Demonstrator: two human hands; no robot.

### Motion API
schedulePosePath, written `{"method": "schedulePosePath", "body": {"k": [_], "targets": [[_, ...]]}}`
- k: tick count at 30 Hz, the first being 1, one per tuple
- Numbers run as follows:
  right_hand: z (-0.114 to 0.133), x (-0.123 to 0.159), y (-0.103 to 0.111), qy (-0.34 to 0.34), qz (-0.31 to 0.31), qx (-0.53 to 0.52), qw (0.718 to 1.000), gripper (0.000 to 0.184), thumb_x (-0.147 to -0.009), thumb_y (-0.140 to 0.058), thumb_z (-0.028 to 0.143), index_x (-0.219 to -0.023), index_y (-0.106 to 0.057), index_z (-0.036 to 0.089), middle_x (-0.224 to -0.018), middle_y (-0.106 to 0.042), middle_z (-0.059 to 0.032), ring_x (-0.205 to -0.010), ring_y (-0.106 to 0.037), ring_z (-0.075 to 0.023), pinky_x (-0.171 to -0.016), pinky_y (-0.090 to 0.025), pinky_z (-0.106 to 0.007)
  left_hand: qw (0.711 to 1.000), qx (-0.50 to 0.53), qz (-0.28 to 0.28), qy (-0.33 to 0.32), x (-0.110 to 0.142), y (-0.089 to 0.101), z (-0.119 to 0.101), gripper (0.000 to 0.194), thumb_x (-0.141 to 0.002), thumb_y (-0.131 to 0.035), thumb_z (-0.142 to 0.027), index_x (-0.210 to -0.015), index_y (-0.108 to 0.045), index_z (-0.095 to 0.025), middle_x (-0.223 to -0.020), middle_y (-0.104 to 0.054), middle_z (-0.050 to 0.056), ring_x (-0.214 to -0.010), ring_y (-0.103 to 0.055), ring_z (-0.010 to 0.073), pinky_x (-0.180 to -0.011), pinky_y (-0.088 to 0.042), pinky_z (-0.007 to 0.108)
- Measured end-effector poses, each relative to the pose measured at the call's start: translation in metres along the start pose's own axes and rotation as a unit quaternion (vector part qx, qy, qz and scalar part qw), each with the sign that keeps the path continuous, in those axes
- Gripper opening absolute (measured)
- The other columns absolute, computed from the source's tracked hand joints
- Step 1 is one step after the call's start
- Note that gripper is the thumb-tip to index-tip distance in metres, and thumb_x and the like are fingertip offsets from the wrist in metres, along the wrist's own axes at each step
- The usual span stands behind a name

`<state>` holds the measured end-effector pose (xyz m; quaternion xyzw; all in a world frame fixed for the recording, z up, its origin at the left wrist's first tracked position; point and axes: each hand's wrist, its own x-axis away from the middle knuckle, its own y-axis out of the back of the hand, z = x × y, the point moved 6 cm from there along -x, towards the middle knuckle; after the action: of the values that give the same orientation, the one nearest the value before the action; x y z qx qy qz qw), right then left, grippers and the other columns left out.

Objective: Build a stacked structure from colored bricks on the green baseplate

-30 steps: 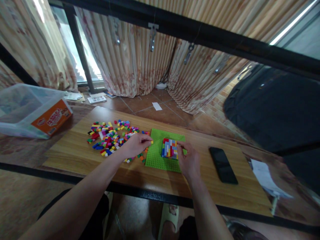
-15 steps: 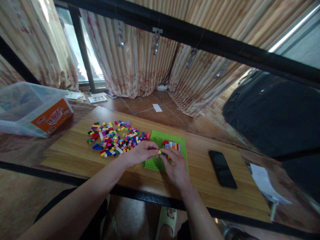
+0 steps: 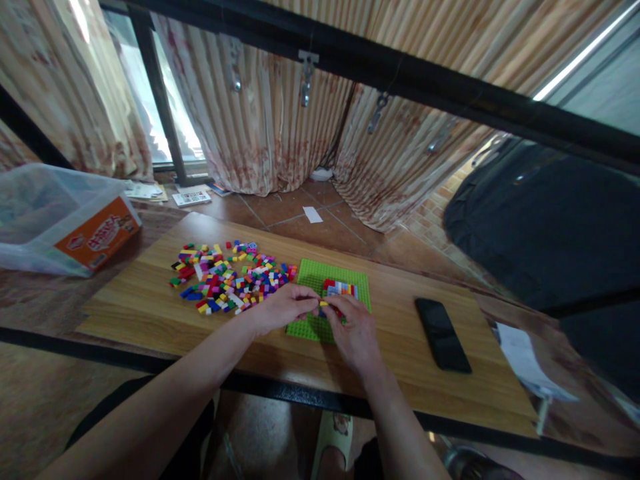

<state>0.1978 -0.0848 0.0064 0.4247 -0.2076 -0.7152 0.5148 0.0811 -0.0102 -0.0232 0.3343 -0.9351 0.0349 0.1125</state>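
A small yellow toy brick [image 3: 323, 304] sits between the fingertips of both hands, over the green baseplate [image 3: 306, 329]. My left hand [image 3: 286, 307] comes from the left, thumb and fingers pinched at one side of this brick. On its other side, my right hand [image 3: 354, 328] pinches with thumb and forefinger. Behind my right fingers, a built block of red, white and light-blue bricks [image 3: 341, 289] is fixed on the baseplate; its near part is hidden by the hand. A little dark blue shows below the yellow brick, too small to make out.
A spread of loose coloured bricks [image 3: 235, 280] lies left of the baseplate on the wooden tabletop [image 3: 165, 300]. A black phone [image 3: 443, 335] lies to the right. Beyond the left end stands a clear plastic bin [image 3: 45, 220]; white paper [image 3: 525, 357] is at the right end.
The yellow brick has shifted slightly right relative to my left fingertips, closer to my right thumb. The whole view has moved a little; both hands stay together over the baseplate.
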Motion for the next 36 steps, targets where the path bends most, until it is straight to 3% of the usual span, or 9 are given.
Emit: {"method": "schedulePosePath", "body": {"k": [5,11,16,20,25,30,36], "targets": [[-0.014,-0.001,0.006,-0.054,-0.055,0.007,0.997,0.021,-0.091,-0.052,0.033,-0.094,-0.069,0.023,-0.091,-0.070,-0.0062,-0.086,-0.063,-0.0215,-0.080,-0.049,-0.037,0.999,0.000,-0.040,0.015,-0.003,0.001,0.003,0.027,-0.076,-0.061,-0.031,-0.095,-0.067,-0.013,-0.076,-0.065,0.001,-0.061,-0.049,0.0089,-0.058,-0.037,0.023],[-0.024,-0.010,-0.003,-0.103,-0.119,0.051,0.986,0.021,-0.087,-0.057,0.035,-0.081,-0.071,0.020,-0.091,-0.068,-0.0074,-0.090,-0.060,-0.0223,-0.084,-0.043,-0.037,0.998,-0.012,-0.054,-0.015,-0.010,-0.004,0.007,0.038,-0.081,-0.055,-0.029,-0.113,-0.065,-0.013,-0.064,-0.056,-0.002,-0.057,-0.045,0.0098,-0.054,-0.033,0.022],[-0.023,-0.019,-0.017,-0.139,-0.123,0.089,0.978,0.017,-0.083,-0.060,0.031,-0.079,-0.072,0.019,-0.096,-0.068,-0.0080,-0.094,-0.056,-0.0231,-0.086,-0.038,-0.037,0.992,-0.076,-0.075,-0.066,-0.015,-0.004,0.006,0.033,-0.084,-0.047,-0.024,-0.108,-0.067,-0.013,-0.062,-0.056,-0.002,-0.062,-0.049,0.0121,-0.060,-0.041,0.023],[-0.023,-0.022,-0.019,-0.158,-0.118,0.112,0.974,0.014,-0.082,-0.061,0.028,-0.078,-0.071,0.019,-0.095,-0.068,-0.0079,-0.093,-0.055,-0.0238,-0.085,-0.036,-0.037,0.982,-0.142,-0.078,-0.096,-0.019,-0.004,0.005,0.029,-0.083,-0.046,-0.020,-0.102,-0.068,-0.014,-0.083,-0.068,0.003,-0.081,-0.059,0.0167,-0.078,-0.047,0.029],[-0.023,-0.023,-0.016,-0.162,-0.109,0.116,0.974,0.013,-0.079,-0.061,0.028,-0.076,-0.070,0.019,-0.092,-0.066,-0.0087,-0.091,-0.056,-0.0242,-0.083,-0.037,-0.037,0.972,-0.193,-0.059,-0.120,-0.023,-0.006,0.005,0.034,-0.080,-0.046,-0.015,-0.108,-0.065,-0.015,-0.108,-0.070,0.006,-0.101,-0.062,0.0200,-0.095,-0.046,0.033],[-0.022,-0.021,-0.013,-0.155,-0.099,0.111,0.977,0.014,-0.081,-0.061,0.029,-0.078,-0.070,0.019,-0.094,-0.066,-0.0088,-0.093,-0.056,-0.0241,-0.084,-0.038,-0.037,0.958,-0.254,-0.067,-0.114,-0.022,-0.007,0.006,0.040,-0.081,-0.045,-0.015,-0.117,-0.062,-0.015,-0.120,-0.067,0.009,-0.110,-0.061,0.0208,-0.101,-0.044,0.034],[-0.026,-0.022,-0.010,-0.140,-0.100,0.089,0.981,0.021,-0.086,-0.055,0.030,-0.080,-0.071,0.017,-0.093,-0.066,-0.0100,-0.092,-0.057,-0.0231,-0.084,-0.039,-0.037,0.944,-0.299,-0.076,-0.121,-0.022,-0.010,0.007,0.042,-0.082,-0.044,-0.015,-0.121,-0.059,-0.014,-0.120,-0.066,0.011,-0.109,-0.062,0.0219,-0.099,-0.046,0.035]]}}
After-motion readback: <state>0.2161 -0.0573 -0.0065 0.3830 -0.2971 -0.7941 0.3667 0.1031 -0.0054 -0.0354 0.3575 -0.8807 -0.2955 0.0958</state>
